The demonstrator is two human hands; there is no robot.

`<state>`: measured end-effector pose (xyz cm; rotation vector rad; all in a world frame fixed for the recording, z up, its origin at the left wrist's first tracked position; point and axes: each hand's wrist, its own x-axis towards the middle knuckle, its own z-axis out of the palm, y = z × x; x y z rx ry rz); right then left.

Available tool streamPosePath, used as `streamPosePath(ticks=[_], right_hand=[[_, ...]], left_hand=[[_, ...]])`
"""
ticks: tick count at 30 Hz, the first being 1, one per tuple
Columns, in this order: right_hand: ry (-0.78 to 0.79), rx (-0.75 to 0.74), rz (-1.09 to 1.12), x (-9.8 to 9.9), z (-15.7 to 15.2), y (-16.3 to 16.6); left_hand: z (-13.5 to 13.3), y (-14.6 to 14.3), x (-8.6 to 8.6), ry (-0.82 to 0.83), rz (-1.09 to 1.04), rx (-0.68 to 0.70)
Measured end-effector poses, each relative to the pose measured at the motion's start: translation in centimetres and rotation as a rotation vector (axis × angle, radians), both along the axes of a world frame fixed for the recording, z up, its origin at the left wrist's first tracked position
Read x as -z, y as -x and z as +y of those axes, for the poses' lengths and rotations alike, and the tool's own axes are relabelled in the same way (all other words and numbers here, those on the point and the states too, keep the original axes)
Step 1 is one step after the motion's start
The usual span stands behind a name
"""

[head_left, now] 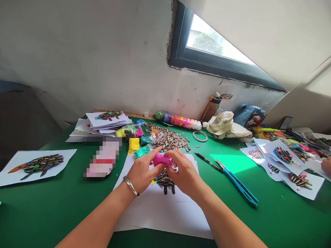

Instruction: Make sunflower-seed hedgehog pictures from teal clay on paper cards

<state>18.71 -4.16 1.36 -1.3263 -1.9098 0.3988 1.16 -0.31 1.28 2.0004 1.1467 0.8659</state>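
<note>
My left hand [140, 174] and my right hand [186, 173] meet over the white paper [160, 210]. Between their fingertips they pinch a packet of bright pink modelling clay [162, 159], both hands closed on it. Just below it on the paper is an animal shape made of sunflower seeds [165, 179], with dark seed legs and a bit of yellow and blue at its left side; my hands cover part of it. Past my fingers lie packets of yellow clay [133, 145] and teal clay [142, 151], beside a heap of loose sunflower seeds [170, 138].
Finished seed pictures lie in a stack [108, 121], singly at left [38, 167] and in a pile at right [284, 158]. A pen [208, 160], blue tweezers-like tool [239, 184], tape roll [200, 136] and bottle [211, 108] are nearby. Another person's hand [326, 165] shows at right.
</note>
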Motion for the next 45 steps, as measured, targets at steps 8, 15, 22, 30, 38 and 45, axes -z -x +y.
streamPosePath(ticks=[8, 15, 22, 30, 38, 45], right_hand=[[0.202, 0.089, 0.513, 0.2, -0.5, -2.0], [0.136, 0.077, 0.449, -0.3, -0.8, -1.6], [0.207, 0.118, 0.495, -0.1, -0.8, -1.6], [0.461, 0.053, 0.784, 0.2, -0.1, -1.7], [0.405, 0.056, 0.719, -0.1, -0.4, -1.8], [0.074, 0.129, 0.343, 0.4, -0.9, -1.4]], left_hand=[[0.1, -0.3, -0.4, 0.302, -0.208, -0.019], [0.2, -0.4, -0.2, 0.29, -0.199, -0.028], [-0.1, -0.6, -0.2, 0.31, -0.204, -0.017], [-0.1, -0.7, 0.1, 0.326, -0.209, -0.005], [0.2, -0.7, 0.0, 0.43, -0.316, 0.026], [0.0, -0.8, -0.1, 0.367, -0.226, -0.003]])
